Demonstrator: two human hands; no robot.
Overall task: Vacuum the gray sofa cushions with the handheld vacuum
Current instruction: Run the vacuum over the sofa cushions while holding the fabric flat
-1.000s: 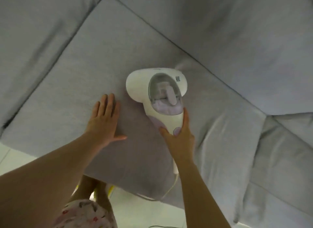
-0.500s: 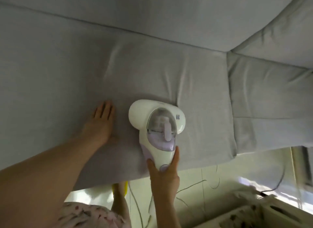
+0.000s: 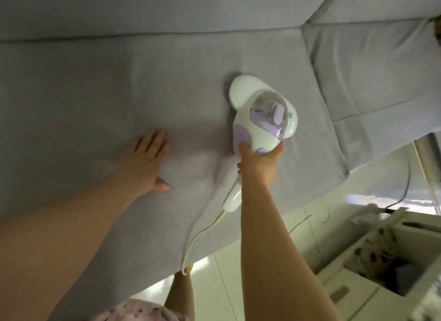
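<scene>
A white and lilac handheld vacuum (image 3: 260, 110) with a clear dust dome lies head-down on the gray seat cushion (image 3: 95, 86), right of centre. My right hand (image 3: 259, 163) grips its handle from behind, thumb on the lilac side panel. My left hand (image 3: 145, 160) rests flat on the cushion to the vacuum's left, fingers straight and pointing away from me. The vacuum's pale cord (image 3: 202, 234) trails back over the cushion's front edge.
A second gray seat cushion (image 3: 372, 72) adjoins on the right, with back cushions (image 3: 167, 8) behind. Pale floor (image 3: 298, 225) lies below the sofa's front edge. A white box holding dark items (image 3: 386, 268) stands at lower right, with a thin dark cable (image 3: 405, 177) nearby.
The vacuum has slid right and farther across the cushion, its head turning left. My left hand stays flat on the cushion. The view has swung, showing more floor.
</scene>
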